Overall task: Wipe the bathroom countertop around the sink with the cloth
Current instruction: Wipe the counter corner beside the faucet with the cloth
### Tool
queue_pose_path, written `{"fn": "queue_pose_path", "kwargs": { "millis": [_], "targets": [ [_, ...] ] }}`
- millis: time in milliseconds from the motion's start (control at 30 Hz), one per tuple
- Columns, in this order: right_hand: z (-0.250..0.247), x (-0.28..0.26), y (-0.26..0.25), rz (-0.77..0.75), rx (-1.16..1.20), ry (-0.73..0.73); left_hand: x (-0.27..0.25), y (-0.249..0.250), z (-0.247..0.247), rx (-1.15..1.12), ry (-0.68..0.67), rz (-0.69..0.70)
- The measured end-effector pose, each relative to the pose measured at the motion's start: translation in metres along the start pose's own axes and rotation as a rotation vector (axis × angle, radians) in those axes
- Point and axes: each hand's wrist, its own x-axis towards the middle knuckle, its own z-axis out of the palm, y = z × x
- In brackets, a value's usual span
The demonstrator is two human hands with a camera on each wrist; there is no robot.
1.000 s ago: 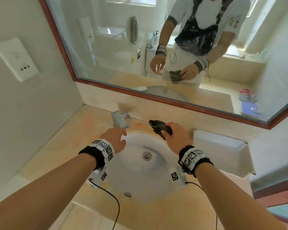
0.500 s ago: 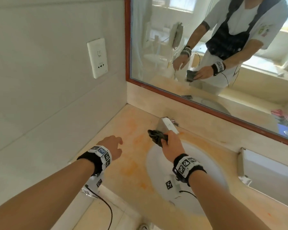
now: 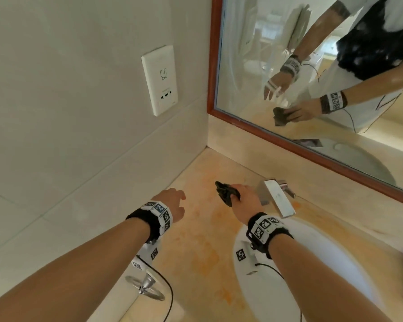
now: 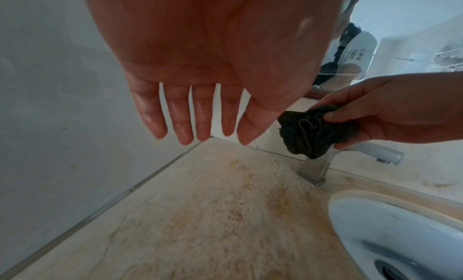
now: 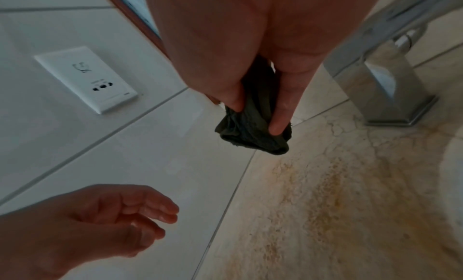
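My right hand (image 3: 243, 199) grips a bunched dark cloth (image 3: 226, 192), held in the air above the beige, orange-stained countertop (image 3: 200, 240) left of the sink (image 3: 312, 270). In the right wrist view the cloth (image 5: 253, 130) sticks out below my fingers (image 5: 283, 114). The left wrist view shows the cloth (image 4: 310, 132) just in front of the tap. My left hand (image 3: 172, 203) hovers over the counter's left part, fingers (image 4: 185, 120) straight and wet, holding nothing; it appears as my left hand (image 5: 100, 221) in the right wrist view.
A square chrome tap (image 3: 277, 198) stands behind the sink, right of my right hand. A tiled wall with a white socket plate (image 3: 159, 80) closes the left side. A wood-framed mirror (image 3: 312, 145) runs along the back. A chrome ring fitting (image 3: 146, 287) sits below the counter's front edge.
My view and both hands have swung left, from over the sink to over the left stretch of countertop. The right hand has kept hold of the cloth throughout.
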Motion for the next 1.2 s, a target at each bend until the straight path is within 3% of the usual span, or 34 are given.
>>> {"fn": "queue_pose_path", "kwargs": {
  "millis": [200,333,533,833,1200],
  "targets": [
    [0.015,0.04,0.009,0.112,-0.003,0.002,0.05,-0.008,0.002,0.05,-0.12,-0.042],
    [0.023,0.061,0.015,0.181,-0.016,0.029,0.088,-0.009,0.01,0.095,-0.173,0.009],
    [0.046,0.1,0.019,0.227,-0.102,0.142,0.124,-0.016,0.038,0.214,-0.311,0.035],
    [0.072,0.123,0.031,0.222,-0.437,-0.138,0.128,-0.034,0.064,0.233,-0.379,0.089],
    [0.106,0.118,0.007,0.094,-0.519,-0.253,0.135,-0.037,0.067,0.163,-0.432,0.085]
  ]
}}
